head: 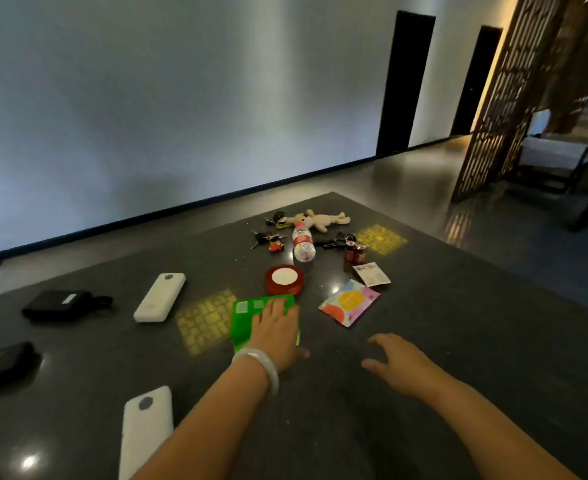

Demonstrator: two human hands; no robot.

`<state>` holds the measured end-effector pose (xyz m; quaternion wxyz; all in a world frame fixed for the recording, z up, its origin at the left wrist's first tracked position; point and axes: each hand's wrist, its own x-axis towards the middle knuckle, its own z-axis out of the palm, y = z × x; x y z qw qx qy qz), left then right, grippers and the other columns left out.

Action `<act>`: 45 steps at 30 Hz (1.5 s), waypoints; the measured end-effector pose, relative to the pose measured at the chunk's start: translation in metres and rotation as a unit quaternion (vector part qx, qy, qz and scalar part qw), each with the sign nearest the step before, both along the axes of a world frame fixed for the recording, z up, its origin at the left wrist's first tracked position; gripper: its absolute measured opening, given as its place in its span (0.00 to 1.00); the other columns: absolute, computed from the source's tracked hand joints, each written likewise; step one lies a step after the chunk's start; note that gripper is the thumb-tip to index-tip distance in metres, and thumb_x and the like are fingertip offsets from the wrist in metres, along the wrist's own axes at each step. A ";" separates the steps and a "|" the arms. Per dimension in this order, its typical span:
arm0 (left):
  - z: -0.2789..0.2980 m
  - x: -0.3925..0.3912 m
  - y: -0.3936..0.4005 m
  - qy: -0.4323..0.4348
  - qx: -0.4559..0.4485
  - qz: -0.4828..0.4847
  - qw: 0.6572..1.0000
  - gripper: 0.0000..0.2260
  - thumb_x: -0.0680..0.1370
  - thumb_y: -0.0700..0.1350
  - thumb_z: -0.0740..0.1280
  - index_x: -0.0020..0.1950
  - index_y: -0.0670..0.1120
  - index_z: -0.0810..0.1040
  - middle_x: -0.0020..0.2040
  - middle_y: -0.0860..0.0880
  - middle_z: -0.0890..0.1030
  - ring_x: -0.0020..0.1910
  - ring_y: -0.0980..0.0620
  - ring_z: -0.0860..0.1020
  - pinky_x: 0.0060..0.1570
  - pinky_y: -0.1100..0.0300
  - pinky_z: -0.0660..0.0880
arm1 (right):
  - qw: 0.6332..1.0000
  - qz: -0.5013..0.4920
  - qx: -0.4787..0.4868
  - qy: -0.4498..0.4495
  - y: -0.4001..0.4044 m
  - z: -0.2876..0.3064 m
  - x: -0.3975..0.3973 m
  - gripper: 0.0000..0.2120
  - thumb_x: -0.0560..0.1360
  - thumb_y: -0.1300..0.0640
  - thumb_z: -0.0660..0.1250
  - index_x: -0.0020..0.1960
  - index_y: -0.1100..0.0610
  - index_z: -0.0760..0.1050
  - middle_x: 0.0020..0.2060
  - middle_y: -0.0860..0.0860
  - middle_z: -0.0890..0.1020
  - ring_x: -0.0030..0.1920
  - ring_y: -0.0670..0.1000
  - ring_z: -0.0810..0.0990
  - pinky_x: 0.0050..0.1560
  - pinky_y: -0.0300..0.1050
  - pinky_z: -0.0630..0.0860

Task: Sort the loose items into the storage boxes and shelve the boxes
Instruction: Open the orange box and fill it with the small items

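Loose items lie on a dark table [424,341]. My left hand [278,329], with a pale bangle on the wrist, lies flat on a green packet [246,320]. My right hand [396,362] hovers over bare table with fingers spread and nothing in it. Beyond them are a red round tape roll [284,278], a colourful sachet [349,302], a white sachet [371,274], a lying water bottle [303,244], a plush bear [320,220], key bunches [268,239] and small red jars [355,253]. No storage box is in view.
Two white power banks [160,297] [146,431] lie at the left, with a black pouch [62,304] and another black item [0,363] at the left edge. A grey wall runs behind the table. A wooden lattice screen [514,98] stands at the right.
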<state>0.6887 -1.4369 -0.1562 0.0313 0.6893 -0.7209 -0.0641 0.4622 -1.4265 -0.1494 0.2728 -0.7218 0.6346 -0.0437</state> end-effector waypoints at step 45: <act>-0.059 0.058 -0.006 0.390 0.164 0.253 0.870 0.35 0.71 0.65 0.69 0.72 0.47 0.67 0.70 0.42 0.66 0.69 0.40 0.67 0.68 0.43 0.67 | 0.976 0.084 -0.024 0.201 -0.065 -0.058 -0.009 0.39 0.61 0.37 0.74 0.68 0.46 0.63 0.62 0.49 0.65 0.63 0.52 0.62 0.62 0.50 0.64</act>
